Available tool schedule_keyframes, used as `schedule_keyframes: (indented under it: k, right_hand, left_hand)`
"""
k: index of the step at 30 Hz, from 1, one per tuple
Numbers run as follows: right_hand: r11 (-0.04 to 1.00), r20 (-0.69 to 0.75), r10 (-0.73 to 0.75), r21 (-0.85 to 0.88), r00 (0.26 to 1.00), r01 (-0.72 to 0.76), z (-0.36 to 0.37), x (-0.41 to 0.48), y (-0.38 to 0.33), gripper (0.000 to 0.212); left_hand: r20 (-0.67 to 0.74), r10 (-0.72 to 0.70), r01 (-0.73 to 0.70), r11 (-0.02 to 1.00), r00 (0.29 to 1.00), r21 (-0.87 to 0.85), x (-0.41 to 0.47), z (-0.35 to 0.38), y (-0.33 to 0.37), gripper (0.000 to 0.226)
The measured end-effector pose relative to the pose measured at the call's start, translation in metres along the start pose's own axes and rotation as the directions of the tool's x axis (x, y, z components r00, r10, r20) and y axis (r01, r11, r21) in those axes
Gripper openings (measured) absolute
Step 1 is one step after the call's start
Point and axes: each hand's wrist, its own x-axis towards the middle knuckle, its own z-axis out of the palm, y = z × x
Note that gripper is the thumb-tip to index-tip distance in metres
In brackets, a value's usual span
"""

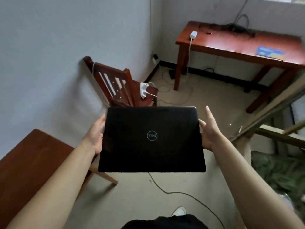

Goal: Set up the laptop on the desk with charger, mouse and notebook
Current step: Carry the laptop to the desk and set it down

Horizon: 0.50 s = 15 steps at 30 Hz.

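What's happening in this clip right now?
A person is carrying a closed black laptop flat in mid-air, left hand on its left edge and right hand on its right edge. It is not on any surface yet. Ahead stands a red-brown desk holding a white charger, with its cable hanging off the front, and a blue notebook. A wooden chair with a white power strip on its seat sits between.

You held the closed laptop (151, 139) flat between your hands, left hand (95, 136) at its left edge, right hand (209, 129) at its right. The bench (231, 42) stood far right, a charger (193, 34) on its left end; a chair (118, 83) stood left of it.
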Motion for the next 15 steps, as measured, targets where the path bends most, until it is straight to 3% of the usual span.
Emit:
schedule_keyframes:
  k: [4,6,10,15]
  right_hand:
    - [0.999,-0.084,0.004,0.053,0.996,0.001,-0.077,0.012,-0.041,0.104]
    - [0.999,-0.116,0.024,0.032,0.993,-0.021,-0.106,0.017,-0.059,0.099]
    - [0.998,-0.172,0.054,-0.002,0.984,-0.055,-0.160,0.044,-0.109,0.110]
    - [0.997,-0.196,0.081,0.002,0.977,-0.082,-0.195,0.091,-0.159,0.110]
  left_hand:
    - [0.052,-0.091,0.087,0.994,0.994,0.066,0.038,0.087,0.017,0.080]
    - [0.067,-0.130,0.125,0.989,0.989,0.076,0.050,0.119,0.024,0.086]
    - [0.131,-0.189,0.174,0.978,0.973,0.119,0.091,0.178,0.042,0.095]
    - [0.156,-0.179,0.144,0.967,0.971,0.211,0.159,0.238,0.079,0.100]
